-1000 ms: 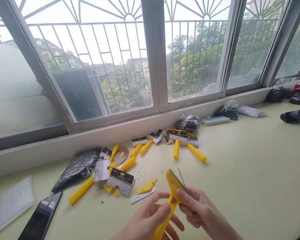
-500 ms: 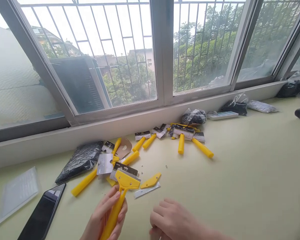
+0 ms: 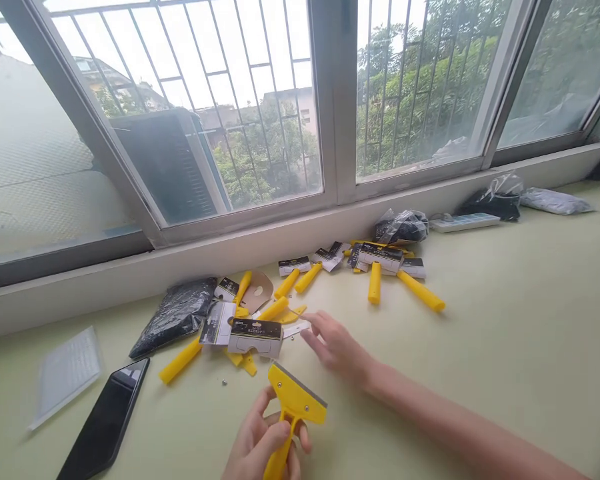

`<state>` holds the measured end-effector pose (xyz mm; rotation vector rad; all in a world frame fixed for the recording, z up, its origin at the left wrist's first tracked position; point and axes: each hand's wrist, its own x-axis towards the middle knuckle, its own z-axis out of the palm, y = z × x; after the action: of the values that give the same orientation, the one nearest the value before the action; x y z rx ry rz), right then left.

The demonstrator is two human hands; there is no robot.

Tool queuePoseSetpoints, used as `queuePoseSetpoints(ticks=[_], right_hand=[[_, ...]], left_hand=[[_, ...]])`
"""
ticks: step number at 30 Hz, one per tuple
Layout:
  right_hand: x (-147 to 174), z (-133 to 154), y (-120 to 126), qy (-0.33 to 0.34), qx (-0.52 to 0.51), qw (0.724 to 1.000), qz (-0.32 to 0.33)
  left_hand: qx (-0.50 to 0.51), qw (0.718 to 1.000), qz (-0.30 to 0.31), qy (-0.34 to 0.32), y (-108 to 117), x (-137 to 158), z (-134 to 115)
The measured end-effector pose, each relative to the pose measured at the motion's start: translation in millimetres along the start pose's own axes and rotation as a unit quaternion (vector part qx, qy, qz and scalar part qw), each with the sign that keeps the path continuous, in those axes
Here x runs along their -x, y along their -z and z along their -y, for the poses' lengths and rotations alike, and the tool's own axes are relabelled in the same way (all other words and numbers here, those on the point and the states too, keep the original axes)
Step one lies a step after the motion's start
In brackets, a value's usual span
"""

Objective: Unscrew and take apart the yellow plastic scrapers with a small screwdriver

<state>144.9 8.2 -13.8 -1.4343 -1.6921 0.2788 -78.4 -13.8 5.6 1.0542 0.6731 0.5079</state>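
Head view finds our left hand (image 3: 255,440) wrapped around the yellow plastic T-shaped scraper (image 3: 296,398) above the pale green tabletop (image 3: 505,320), our right hand (image 3: 337,347), its hold unclear, beside a flat whitish strip (image 3: 296,329), seemingly a parts-sorting step calling next for a precise pinch.

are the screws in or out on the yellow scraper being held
In: two screws sit in the yellow scraper, one toward each end of its wide top.

Tilted yellow scraper (image 3: 293,399), blade (image 3: 300,383) uppermost
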Motion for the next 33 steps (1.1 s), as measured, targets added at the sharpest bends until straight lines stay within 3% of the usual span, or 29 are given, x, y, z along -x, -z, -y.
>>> queuePoseSetpoints(ticks=[5, 9, 12, 16, 22, 27, 33], right_hand=[[55, 5, 50, -0.105, -0.118, 0.987, 0.032], [65, 10, 65, -0.189, -0.207, 0.958, -0.058], [61, 18, 66, -0.183, -0.226, 0.952, -0.094], [63, 25, 62, -0.150, -0.206, 0.965, -0.060], [70, 26, 61, -0.069, -0.166, 0.980, -0.082], [72, 27, 58, -0.031, -0.157, 0.986, -0.056], [73, 25, 51, -0.047, -0.152, 0.986, -0.041]], left_hand=[[-0.043, 0.998, 0.012, 0.033, -18, -32, -4], [-0.080, 0.994, 0.061, 0.038, -25, -52, -6], [-0.109, 0.990, 0.069, 0.051, -26, -54, -7], [-0.129, 0.988, 0.060, 0.058, -25, -49, -6], [-0.155, 0.986, 0.039, 0.048, -27, -46, -4], [-0.173, 0.984, 0.012, 0.035, -28, -44, -1], [-0.176, 0.984, 0.000, 0.035, -32, -43, -2]])
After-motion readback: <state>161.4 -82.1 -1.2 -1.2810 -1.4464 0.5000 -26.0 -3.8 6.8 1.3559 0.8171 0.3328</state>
